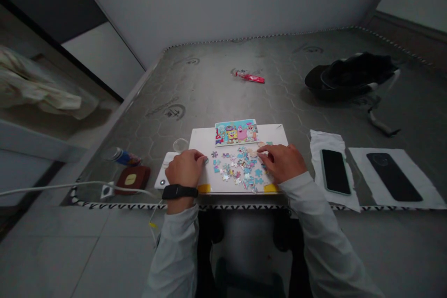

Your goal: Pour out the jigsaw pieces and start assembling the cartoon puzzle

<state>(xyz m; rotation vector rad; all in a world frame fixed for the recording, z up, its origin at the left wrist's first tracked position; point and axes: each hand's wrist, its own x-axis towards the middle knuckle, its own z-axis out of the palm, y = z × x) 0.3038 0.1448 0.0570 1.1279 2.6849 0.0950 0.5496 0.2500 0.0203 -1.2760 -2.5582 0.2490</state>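
Right, starting at the left edge of the mattress (216,88): a charger plug (107,191) on its white cable, a small can (123,156) lying on its side, and a brown case (132,179) just beside the white board (202,142). On to the left hand (185,167), black wristband (179,191) at the wrist. It sits knuckles up on the board's left part, fingers curled under, tips close to a lone piece. Whether they pinch anything, I cannot tell.

Centre of the board now: the puzzle pieces (237,167) lie in a loose scatter, mostly blue and pink. I judge very little is joined, though they are too small to be sure. The reference picture (236,132) rests at the board's far edge, just beyond the scatter.

Next, the right hand (283,163): palm down, forearm angled in from the right, fingers stretched flat, index tip touching the scatter's right fringe, gripping nothing that shows.

Further right, a phone (335,171) on a white cloth, then a second phone (394,177) on another.
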